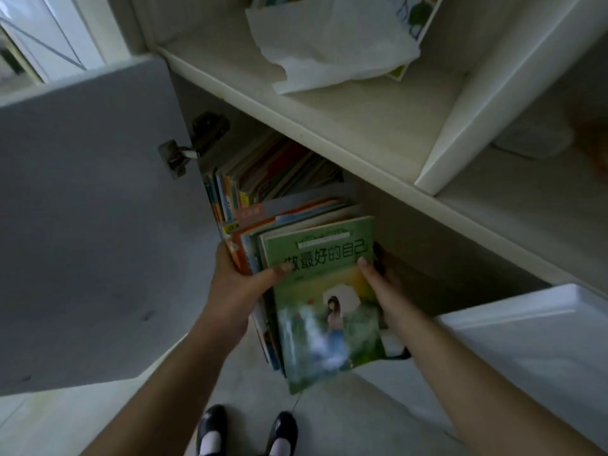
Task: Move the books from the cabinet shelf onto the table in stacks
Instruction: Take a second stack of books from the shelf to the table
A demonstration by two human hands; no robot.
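A bundle of thin books (316, 291), topped by one with a green cover, is half out of the lower cabinet shelf (427, 245) and tilted toward me. My left hand (240, 284) grips the bundle's left side, thumb across the green cover. On the right side my right hand (385, 291) grips it, thumb on the cover and fingers underneath. More books (263, 179) stand in a row deeper on the same shelf, at the left. The table is not in view.
The cabinet's left door (92, 225) is swung open beside my left arm; the right door (533, 350) is open at lower right. White paper (332, 51) lies over picture books on the upper shelf (355, 126). My shoes (246, 432) stand on the pale floor below.
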